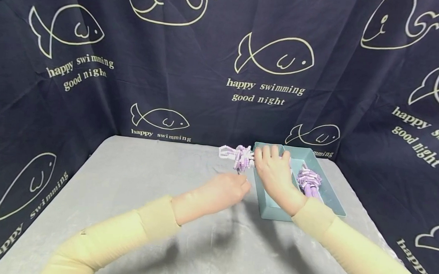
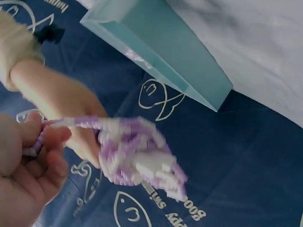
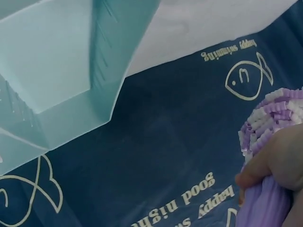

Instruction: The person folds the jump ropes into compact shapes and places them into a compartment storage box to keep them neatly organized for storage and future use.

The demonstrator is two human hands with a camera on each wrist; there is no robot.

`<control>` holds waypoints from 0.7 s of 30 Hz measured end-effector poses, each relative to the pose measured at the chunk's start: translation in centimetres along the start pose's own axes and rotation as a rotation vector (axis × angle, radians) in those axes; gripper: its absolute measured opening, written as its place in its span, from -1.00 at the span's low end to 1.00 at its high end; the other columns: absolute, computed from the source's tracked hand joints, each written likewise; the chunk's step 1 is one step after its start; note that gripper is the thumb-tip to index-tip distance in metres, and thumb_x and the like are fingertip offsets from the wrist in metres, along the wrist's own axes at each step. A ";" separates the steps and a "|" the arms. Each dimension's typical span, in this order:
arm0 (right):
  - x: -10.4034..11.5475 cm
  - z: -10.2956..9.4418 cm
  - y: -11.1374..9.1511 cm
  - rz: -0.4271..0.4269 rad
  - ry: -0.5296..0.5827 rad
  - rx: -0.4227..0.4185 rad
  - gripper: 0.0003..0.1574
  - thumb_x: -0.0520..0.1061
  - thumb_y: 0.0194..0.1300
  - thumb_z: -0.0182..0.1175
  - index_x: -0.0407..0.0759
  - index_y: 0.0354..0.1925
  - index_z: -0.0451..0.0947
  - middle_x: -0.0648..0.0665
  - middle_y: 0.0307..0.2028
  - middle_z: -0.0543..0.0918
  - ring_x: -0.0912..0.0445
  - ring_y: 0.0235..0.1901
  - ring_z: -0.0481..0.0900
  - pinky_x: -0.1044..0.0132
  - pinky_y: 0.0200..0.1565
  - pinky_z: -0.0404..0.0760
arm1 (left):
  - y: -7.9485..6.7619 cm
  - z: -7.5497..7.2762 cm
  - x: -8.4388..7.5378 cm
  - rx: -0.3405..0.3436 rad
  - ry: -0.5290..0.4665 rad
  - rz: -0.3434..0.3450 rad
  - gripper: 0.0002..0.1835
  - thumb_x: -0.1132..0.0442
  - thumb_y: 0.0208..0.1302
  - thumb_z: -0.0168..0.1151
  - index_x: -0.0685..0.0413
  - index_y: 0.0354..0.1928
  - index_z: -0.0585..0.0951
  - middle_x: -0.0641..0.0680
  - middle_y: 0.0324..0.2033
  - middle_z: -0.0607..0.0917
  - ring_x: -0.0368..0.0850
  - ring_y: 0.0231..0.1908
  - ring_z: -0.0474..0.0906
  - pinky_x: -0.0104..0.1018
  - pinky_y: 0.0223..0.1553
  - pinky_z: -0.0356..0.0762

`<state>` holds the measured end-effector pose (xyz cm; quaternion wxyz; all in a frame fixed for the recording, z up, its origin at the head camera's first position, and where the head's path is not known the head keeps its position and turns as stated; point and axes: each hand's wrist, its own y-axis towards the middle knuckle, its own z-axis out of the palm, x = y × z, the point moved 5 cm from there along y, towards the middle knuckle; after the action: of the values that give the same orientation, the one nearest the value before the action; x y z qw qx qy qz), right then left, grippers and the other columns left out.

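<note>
A beaded jump rope (image 1: 243,158) in purple and white hangs bundled above the table, just left of a teal box. My right hand (image 1: 275,173) grips its purple handles (image 3: 262,204), close under the coiled beads in the right wrist view. One strand of the rope (image 2: 137,151) runs out to my left hand (image 2: 31,170), which pinches it between thumb and fingers. In the head view that left hand (image 1: 227,191) is below the bundle. A second purple-and-white jump rope (image 1: 309,179) lies coiled in the box's right compartment.
The teal box (image 1: 276,215), divided in two, stands at the table's back right, partly hidden by the right hand and forearm. Grey cloth (image 1: 128,177) covers the table. A dark blue curtain (image 1: 208,70) printed with fish hangs behind and at both sides.
</note>
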<state>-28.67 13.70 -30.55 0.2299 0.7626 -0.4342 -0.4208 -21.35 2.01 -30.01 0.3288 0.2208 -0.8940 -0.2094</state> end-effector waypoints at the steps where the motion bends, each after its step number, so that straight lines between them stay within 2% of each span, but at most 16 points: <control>1: 0.3 -0.2 -0.1 -0.033 -0.007 -0.004 -0.75 -0.30 0.27 -0.27 -0.28 -0.39 0.36 -0.23 -0.48 0.38 -0.15 -0.40 0.38 0.00 -0.47 0.27 | 0.1 -0.1 0.4 0.006 -0.073 -0.041 -0.91 0.27 0.17 0.23 0.01 -0.44 0.50 -0.07 -0.52 0.55 -0.21 -0.52 0.52 -0.44 -0.52 0.43; 3: 0.8 -0.5 -0.2 -0.092 -0.011 -0.010 -0.72 -0.31 0.28 -0.29 -0.28 -0.37 0.38 -0.22 -0.48 0.38 -0.13 -0.40 0.37 0.02 -0.46 0.28 | 0.2 -0.4 1.4 -0.004 -0.221 -0.125 -0.87 0.25 0.19 0.26 0.04 -0.44 0.49 -0.06 -0.51 0.57 -0.20 -0.50 0.56 -0.44 -0.48 0.47; 5: 1.2 -0.8 -0.3 -0.143 -0.014 -0.021 -0.71 -0.32 0.28 -0.29 -0.27 -0.37 0.39 -0.20 -0.49 0.38 -0.11 -0.42 0.36 0.03 -0.44 0.29 | 0.3 -0.6 2.3 -0.023 -0.318 -0.181 -0.85 0.23 0.20 0.26 0.06 -0.41 0.48 -0.06 -0.52 0.59 -0.20 -0.49 0.57 -0.42 -0.44 0.50; 10: 2.1 -1.3 -0.2 -0.269 -0.010 -0.062 -0.71 -0.23 0.30 -0.26 -0.20 -0.40 0.40 -0.17 -0.49 0.38 -0.08 -0.44 0.35 0.04 -0.41 0.30 | 0.3 -0.5 4.5 -0.080 -0.585 -0.267 -0.85 0.32 0.16 0.29 0.10 -0.31 0.49 -0.06 -0.48 0.64 -0.26 -0.54 0.54 -0.49 -0.40 0.50; 13: 2.4 -1.5 -0.3 -0.337 -0.002 -0.078 -0.66 -0.18 0.33 -0.27 -0.19 -0.32 0.46 -0.15 -0.48 0.41 -0.07 -0.43 0.36 0.05 -0.41 0.30 | 0.2 -0.1 5.7 -0.088 -0.741 -0.320 -0.86 0.36 0.13 0.31 0.11 -0.31 0.53 -0.07 -0.44 0.66 -0.29 -0.49 0.55 -0.56 -0.33 0.47; 16: 2.6 -1.5 -0.5 -0.392 0.014 -0.064 -0.64 -0.20 0.34 -0.30 -0.21 -0.30 0.47 -0.15 -0.47 0.42 -0.07 -0.41 0.37 0.06 -0.39 0.30 | 0.0 0.6 6.6 -0.046 -0.839 -0.380 -0.90 0.33 0.14 0.31 0.10 -0.32 0.57 -0.06 -0.42 0.65 -0.29 -0.42 0.54 -0.55 -0.29 0.47; 21: 2.7 -1.3 -0.7 -0.454 0.064 0.009 -0.60 -0.28 0.35 -0.39 -0.21 -0.35 0.42 -0.15 -0.45 0.42 -0.06 -0.41 0.36 0.04 -0.30 0.32 | -0.6 2.2 7.6 0.090 -1.106 -0.540 -0.94 0.35 0.23 0.22 0.11 -0.26 0.58 0.02 -0.39 0.61 -0.22 -0.64 0.49 -0.45 -0.54 0.48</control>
<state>-26.57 11.71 -31.53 0.1397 0.8546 -0.2458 -0.4355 -27.91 -2.01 -28.08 -0.2576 0.3116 -0.8527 -0.3309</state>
